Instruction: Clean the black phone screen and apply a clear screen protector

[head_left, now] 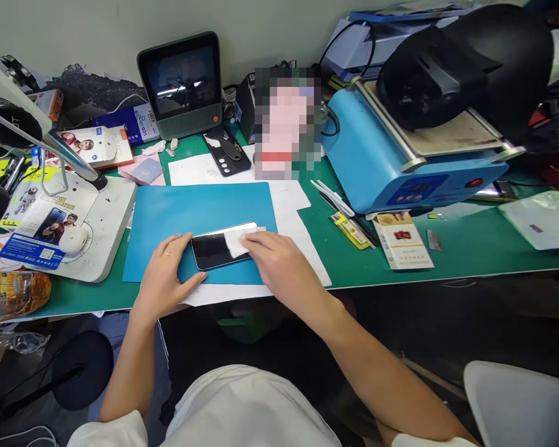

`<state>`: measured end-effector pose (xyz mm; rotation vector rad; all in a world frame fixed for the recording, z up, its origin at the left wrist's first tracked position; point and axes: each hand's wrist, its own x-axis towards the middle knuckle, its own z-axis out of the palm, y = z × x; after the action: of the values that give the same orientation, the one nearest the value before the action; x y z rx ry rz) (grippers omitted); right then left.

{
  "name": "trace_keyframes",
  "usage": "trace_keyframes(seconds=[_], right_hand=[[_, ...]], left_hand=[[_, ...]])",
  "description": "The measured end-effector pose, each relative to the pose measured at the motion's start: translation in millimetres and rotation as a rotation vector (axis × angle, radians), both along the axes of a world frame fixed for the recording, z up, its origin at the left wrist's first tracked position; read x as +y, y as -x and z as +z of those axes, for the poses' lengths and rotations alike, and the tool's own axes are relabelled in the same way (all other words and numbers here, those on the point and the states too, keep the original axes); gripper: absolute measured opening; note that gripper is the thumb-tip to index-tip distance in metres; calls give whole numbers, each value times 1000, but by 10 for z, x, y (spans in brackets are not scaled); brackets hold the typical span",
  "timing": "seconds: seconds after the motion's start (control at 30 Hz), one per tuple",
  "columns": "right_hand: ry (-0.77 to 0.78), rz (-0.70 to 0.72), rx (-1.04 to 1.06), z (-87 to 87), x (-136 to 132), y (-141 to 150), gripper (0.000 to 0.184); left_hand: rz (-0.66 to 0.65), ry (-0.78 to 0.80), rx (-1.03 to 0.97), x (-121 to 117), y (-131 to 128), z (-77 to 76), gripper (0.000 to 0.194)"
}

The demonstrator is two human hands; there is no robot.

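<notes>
A black smartphone (pixel 212 249) lies face up on a blue work mat (pixel 177 214) at the near edge of the green bench. My left hand (pixel 165 279) rests on the mat, its thumb and fingers spread against the phone's left end. My right hand (pixel 279 264) presses a small white wipe (pixel 238 241) flat onto the right part of the phone's screen with its fingers together.
A blue machine (pixel 400 171) with a dark helmet on it stands at the right. A small screen device (pixel 181 84) is at the back. Tweezers and tools (pixel 338 205), a cigarette pack (pixel 403 239), a lamp base (pixel 105 230) and product boxes (pixel 41 223) surround the mat.
</notes>
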<state>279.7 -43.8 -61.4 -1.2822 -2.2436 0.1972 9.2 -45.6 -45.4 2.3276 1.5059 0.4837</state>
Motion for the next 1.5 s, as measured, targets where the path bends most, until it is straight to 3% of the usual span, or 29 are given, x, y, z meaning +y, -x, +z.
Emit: trace_keyframes(seconds=[0.1, 0.3, 0.4, 0.53, 0.73, 0.87, 1.03, 1.3, 1.5], right_hand=[[-5, -30, -50, -29, 47, -14, 42], [32, 19, -114, 31, 185, 557, 40], [60, 74, -127, 100, 168, 693, 38], [95, 91, -116, 142, 18, 458, 41], [128, -19, -103, 100, -147, -35, 34], [114, -38, -124, 109, -71, 158, 34], [123, 70, -154, 178, 92, 514, 32], [121, 113, -144, 231, -139, 176, 28], [145, 120, -150, 222, 151, 209, 33]], left_hand=[[-1, 11, -9, 0, 2, -8, 73], [16, -21, -28, 20, 13, -43, 73], [22, -21, -36, 28, 19, -54, 71], [37, -3, -58, 26, 16, -47, 69], [46, 16, -69, 27, 21, -57, 68], [38, -5, -89, 36, 29, -64, 68], [38, -11, -95, 36, 38, -39, 67], [33, 2, -131, 40, 45, 8, 70], [80, 14, -206, 32, 4, 38, 67]])
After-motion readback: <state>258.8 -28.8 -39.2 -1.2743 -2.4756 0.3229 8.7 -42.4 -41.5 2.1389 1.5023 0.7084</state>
